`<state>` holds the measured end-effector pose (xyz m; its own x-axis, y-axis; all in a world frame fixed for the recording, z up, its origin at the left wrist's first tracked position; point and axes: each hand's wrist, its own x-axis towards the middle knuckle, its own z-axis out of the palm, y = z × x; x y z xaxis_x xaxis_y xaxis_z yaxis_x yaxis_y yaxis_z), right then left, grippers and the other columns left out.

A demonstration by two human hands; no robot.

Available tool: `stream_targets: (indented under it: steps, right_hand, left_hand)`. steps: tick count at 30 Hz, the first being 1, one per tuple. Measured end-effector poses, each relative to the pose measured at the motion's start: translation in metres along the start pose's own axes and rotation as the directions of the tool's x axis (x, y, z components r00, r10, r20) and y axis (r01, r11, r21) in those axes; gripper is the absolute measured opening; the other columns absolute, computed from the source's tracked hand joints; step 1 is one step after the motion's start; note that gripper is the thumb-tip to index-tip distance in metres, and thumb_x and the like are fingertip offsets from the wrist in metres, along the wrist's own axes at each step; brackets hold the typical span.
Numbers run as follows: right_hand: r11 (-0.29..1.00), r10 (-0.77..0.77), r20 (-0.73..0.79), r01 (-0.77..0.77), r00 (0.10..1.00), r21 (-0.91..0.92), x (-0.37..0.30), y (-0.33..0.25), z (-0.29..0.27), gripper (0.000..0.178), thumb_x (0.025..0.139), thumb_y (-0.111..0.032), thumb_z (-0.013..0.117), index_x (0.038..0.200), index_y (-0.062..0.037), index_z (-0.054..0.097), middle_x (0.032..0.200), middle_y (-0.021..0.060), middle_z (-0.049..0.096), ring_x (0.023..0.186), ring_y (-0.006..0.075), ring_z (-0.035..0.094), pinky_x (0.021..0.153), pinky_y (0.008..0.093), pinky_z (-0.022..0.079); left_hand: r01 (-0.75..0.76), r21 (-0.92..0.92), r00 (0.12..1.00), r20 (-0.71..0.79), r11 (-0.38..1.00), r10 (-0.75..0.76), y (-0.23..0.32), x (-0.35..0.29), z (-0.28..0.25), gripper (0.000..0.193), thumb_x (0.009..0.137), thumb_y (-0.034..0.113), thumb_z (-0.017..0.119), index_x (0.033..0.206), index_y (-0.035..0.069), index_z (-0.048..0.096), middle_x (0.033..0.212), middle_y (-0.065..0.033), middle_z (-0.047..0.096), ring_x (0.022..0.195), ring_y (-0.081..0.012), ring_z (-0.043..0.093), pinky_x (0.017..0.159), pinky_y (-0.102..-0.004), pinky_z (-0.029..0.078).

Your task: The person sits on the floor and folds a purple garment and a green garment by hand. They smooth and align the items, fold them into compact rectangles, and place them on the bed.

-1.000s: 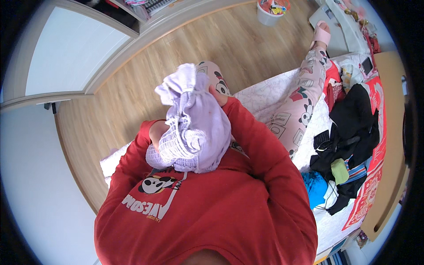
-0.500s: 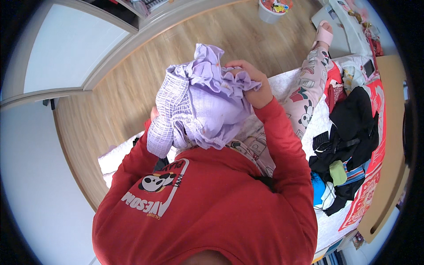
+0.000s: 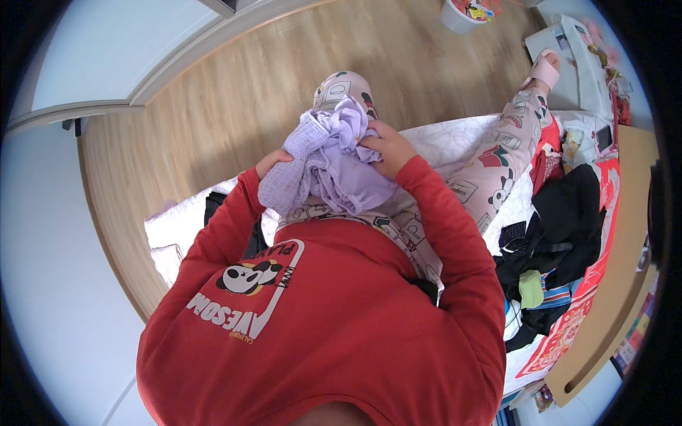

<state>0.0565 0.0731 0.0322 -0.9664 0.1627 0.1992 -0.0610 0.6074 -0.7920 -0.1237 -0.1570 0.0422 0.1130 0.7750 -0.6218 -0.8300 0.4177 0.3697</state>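
Observation:
A crumpled lilac garment (image 3: 348, 170), with a ruffled edge and a shirred, elastic-looking panel, is bunched above my lap. My left hand (image 3: 273, 162) grips the shirred panel at its left side, the fingers partly behind the cloth. At the upper right, my right hand (image 3: 389, 148) pinches the ruffles between thumb and fingers. Beneath the garment show my pink patterned trousers (image 3: 341, 91); one knee is bent just beyond it, the other leg stretches off to the right.
I sit on a white patterned bed cover (image 3: 444, 142). To the right lies a pile of dark clothes (image 3: 561, 220) with a light green piece (image 3: 530, 289) on it. A white bin (image 3: 460, 20) stands on the wooden floor (image 3: 234, 92), beyond a white cabinet (image 3: 128, 50) at left.
The garment has been lowered toward my lap and gathered into a smaller bundle. My left hand has come into view at its side, and the bent knee now shows beyond it.

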Motion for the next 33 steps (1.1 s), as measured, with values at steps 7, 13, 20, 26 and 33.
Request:
stream_targets:
  steps: [7,13,20,26,33]
  right_hand:
    - [0.935,0.345,0.253,-0.308,0.904,-0.175,0.021,-0.007,-0.005,0.028,0.070,-0.017,0.064,0.092,-0.0003,0.056,0.099,0.0192,0.053,0.092,0.0353,0.051,0.080,0.0359,0.042]
    - [0.956,0.263,-0.110,-0.274,0.958,-0.100,0.016,0.009,0.028,0.028,0.070,-0.011,0.058,0.096,-0.0018,0.051,0.094,0.0178,0.053,0.082,0.0349,0.051,0.069,0.0408,0.041]
    - [0.961,-0.118,-0.082,0.093,0.990,-0.260,0.005,-0.027,0.038,0.029,0.067,-0.010,0.056,0.096,-0.0082,0.053,0.091,0.0134,0.053,0.083,0.0307,0.051,0.072,0.0420,0.041]
    - [0.625,0.494,0.281,-0.561,0.822,0.543,0.009,-0.029,0.024,0.043,0.070,-0.018,0.061,0.108,-0.0069,0.045,0.097,0.0180,0.053,0.088,0.0345,0.053,0.076,0.0414,0.044]
    - [0.911,0.364,0.020,-0.352,0.931,-0.214,0.016,-0.038,0.025,0.041,0.071,-0.015,0.063,0.108,-0.0065,0.047,0.091,0.0171,0.051,0.085,0.0354,0.051,0.076,0.0398,0.043]
  left_hand:
    - [0.204,0.016,0.976,-0.076,0.979,-0.202,0.017,0.000,0.009,0.056,0.072,0.025,0.052,0.121,0.001,0.041,0.102,-0.0150,0.057,0.084,-0.0258,0.059,0.077,-0.0362,0.048]
    - [0.227,0.072,0.964,-0.155,0.971,-0.214,0.020,0.000,0.008,0.052,0.073,0.027,0.052,0.117,0.000,0.044,0.097,-0.0159,0.058,0.083,-0.0266,0.059,0.075,-0.0369,0.049]
    - [0.253,0.057,0.965,-0.090,0.966,-0.248,0.020,-0.009,0.024,0.059,0.073,0.031,0.050,0.117,-0.005,0.040,0.097,-0.0218,0.057,0.082,-0.0353,0.060,0.075,-0.0411,0.049]
    - [0.203,0.032,0.973,-0.118,0.979,-0.198,0.014,-0.006,0.016,0.053,0.075,0.028,0.053,0.116,-0.003,0.043,0.094,-0.0191,0.058,0.080,-0.0304,0.060,0.073,-0.0394,0.050]
    - [0.228,0.087,0.963,-0.164,0.970,-0.212,0.018,-0.012,0.034,0.056,0.074,0.030,0.051,0.118,-0.004,0.041,0.101,-0.0197,0.057,0.086,-0.0302,0.059,0.078,-0.0383,0.048]
